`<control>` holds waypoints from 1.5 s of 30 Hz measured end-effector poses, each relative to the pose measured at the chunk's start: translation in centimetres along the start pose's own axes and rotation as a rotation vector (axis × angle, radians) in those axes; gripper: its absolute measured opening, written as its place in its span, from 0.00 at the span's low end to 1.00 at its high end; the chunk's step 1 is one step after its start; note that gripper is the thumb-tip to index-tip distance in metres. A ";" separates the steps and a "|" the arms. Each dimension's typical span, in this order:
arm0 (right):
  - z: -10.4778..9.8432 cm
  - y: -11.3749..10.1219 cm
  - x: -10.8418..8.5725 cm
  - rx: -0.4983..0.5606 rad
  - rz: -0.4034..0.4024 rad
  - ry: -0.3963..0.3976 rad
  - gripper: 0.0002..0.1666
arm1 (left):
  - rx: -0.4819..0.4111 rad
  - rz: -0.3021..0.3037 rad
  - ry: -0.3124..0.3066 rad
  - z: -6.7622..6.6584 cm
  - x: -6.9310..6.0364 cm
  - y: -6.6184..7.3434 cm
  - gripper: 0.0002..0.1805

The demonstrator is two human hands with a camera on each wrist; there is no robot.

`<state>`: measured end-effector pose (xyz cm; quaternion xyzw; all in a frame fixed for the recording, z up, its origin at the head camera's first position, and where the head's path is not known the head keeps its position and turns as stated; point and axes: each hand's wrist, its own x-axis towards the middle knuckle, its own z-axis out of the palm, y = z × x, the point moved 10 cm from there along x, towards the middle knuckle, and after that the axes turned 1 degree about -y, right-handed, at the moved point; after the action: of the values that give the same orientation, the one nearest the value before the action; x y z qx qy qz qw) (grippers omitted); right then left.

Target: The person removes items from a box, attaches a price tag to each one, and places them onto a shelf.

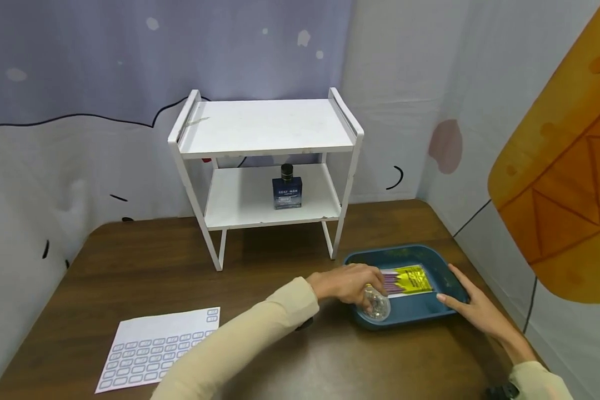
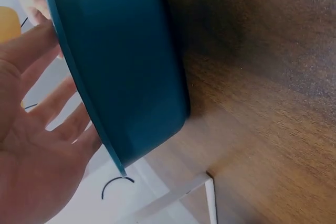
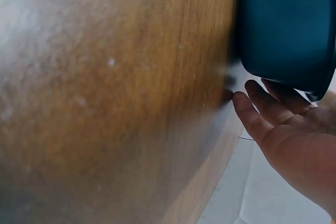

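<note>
A blue plastic tray (image 1: pixel 410 316) stands on the table's right side, its outer wall (image 2: pixel 115 66) filling much of the left wrist view. My left hand (image 1: pixel 347 283) reaches over the tray's left end and grips a clear, rounded, shiny object (image 1: pixel 378 306); its exact kind is unclear. In the left wrist view that object is hidden behind the wall. A yellow-and-clear packet of thin purple sticks (image 1: pixel 414 279) lies in the tray beside it. My right hand (image 1: pixel 477 308) holds the tray's right end, thumb over the rim and fingers (image 3: pixel 257 116) along the outer wall.
A white two-tier rack (image 1: pixel 265 130) stands at the back, with a dark blue square perfume bottle (image 1: pixel 287 191) on its lower shelf. A white sheet with printed boxes (image 1: pixel 155 344) lies front left. A fabric wall (image 1: pixel 480 100) borders the table's right edge.
</note>
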<state>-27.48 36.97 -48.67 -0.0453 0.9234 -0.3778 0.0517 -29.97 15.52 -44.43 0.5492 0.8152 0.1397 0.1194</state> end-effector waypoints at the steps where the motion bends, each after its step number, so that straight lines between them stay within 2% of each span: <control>1: 0.0 0.0 0.0 -0.002 0.001 0.000 0.54 | 0.011 -0.004 -0.007 0.1 0.1 0.0 0.25; 8: 0.1 -0.1 0.1 0.010 0.009 -0.013 0.55 | 0.026 -0.047 -0.059 0.9 0.4 -0.6 0.27; 13: 0.1 -0.2 0.1 0.010 0.011 -0.011 0.55 | 0.015 -0.048 -0.070 1.2 0.6 -0.7 0.27; 26: 0.0 -0.3 0.1 0.021 0.009 -0.014 0.55 | -0.006 -0.017 -0.069 1.1 0.8 -0.4 0.26; 37: 0.1 -0.1 0.1 0.010 0.020 -0.008 0.56 | -0.035 -0.060 -0.093 2.0 1.4 -0.9 0.31; 45: 0.0 -0.1 -0.1 0.010 0.019 0.001 0.56 | -0.048 -0.025 -0.075 2.0 1.6 -0.6 0.30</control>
<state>-27.37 36.95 -48.59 -0.0358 0.9219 -0.3818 0.0551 -30.40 17.01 -46.57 0.5408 0.8134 0.1370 0.1649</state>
